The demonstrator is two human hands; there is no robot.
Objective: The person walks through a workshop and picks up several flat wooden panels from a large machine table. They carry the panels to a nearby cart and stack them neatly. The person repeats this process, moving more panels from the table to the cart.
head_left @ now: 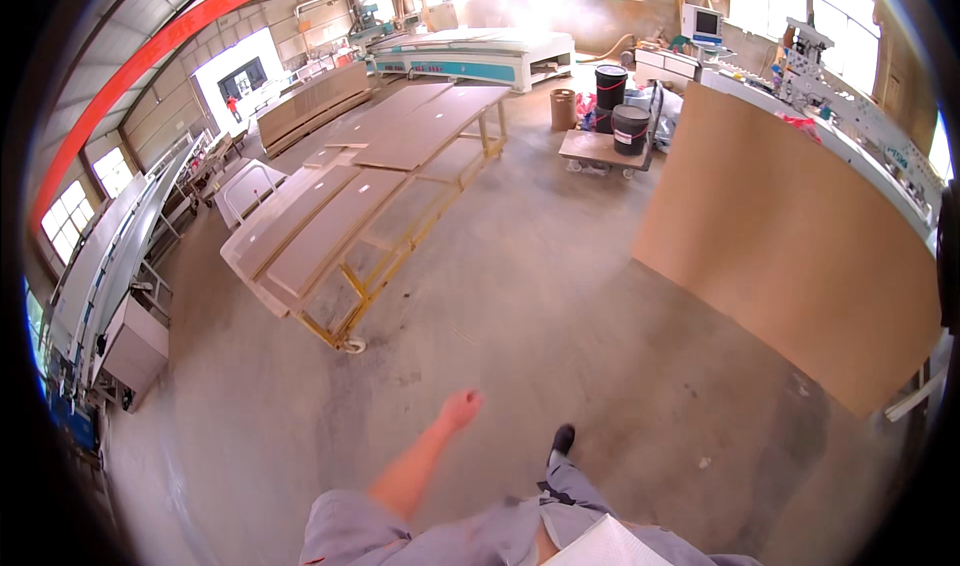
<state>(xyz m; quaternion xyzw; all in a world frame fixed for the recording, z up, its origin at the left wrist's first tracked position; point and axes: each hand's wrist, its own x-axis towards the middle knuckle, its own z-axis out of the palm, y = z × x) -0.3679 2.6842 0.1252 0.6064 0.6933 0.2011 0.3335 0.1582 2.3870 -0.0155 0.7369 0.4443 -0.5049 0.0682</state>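
Observation:
My left hand [462, 409] is stretched out ahead of me over the concrete floor, fingers curled into a loose fist. Nothing shows in it, and it touches nothing. My right hand is out of sight. A white, flat-looking thing [606, 546] lies against the front of my grey clothes at the lower edge; its kind and what holds it cannot be made out. One dark shoe [563, 439] is forward on the floor. Ahead and to the left of my hand stands a yellow-framed wheeled trolley [372, 288], with several brown-grey panels [345, 228] lying on it.
A large brown board [780, 226] stands upright at right, before a long machine [850, 131]. Black buckets [630, 126] sit on a flat cart [600, 150]. A white and teal machine [470, 56] is at the back. A conveyor [125, 236] runs along the left.

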